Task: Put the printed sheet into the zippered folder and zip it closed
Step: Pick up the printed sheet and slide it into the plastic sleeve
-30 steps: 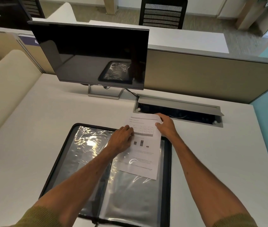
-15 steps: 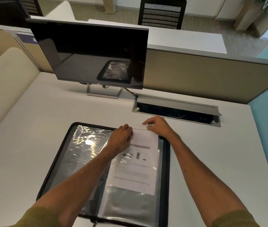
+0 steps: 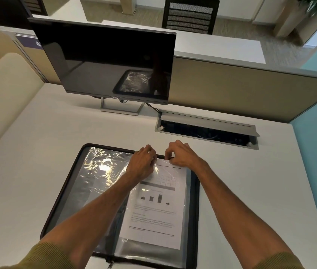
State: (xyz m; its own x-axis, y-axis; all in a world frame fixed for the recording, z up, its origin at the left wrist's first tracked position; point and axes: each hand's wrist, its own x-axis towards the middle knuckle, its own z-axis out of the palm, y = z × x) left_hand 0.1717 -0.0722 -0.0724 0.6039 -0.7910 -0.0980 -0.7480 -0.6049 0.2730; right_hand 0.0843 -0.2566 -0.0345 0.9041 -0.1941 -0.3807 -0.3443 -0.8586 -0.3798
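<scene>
The white printed sheet with a small bar chart and text [image 3: 154,208] is lying inside a clear plastic sleeve on the right half of the open black zippered folder with glossy transparent pockets [image 3: 87,183], which is resting flat on the pale desk [image 3: 27,162]. Only the sheet's top edge is sitting at the sleeve's mouth, near the folder's far rim. The paper is looking light, thin and floppy, likely to buckle if pushed from one point, and the plastic film is looking slick and crinkly, so taking hold at the top corners and the sleeve's lip seems the sensible choice.

The person's left hand [image 3: 143,164] is curling loosely, fingers bent, resting on the sleeve's upper left corner and seemingly pinching or pressing the film there. The right hand [image 3: 181,154] is also half closed, fingertips gathered at the sheet's top edge; whether it is gripping paper or plastic cannot be told. The zip is standing undone, its pull [image 3: 110,264] lying at the near edge. A dark monitor [image 3: 103,61] is standing behind, well apart.
</scene>
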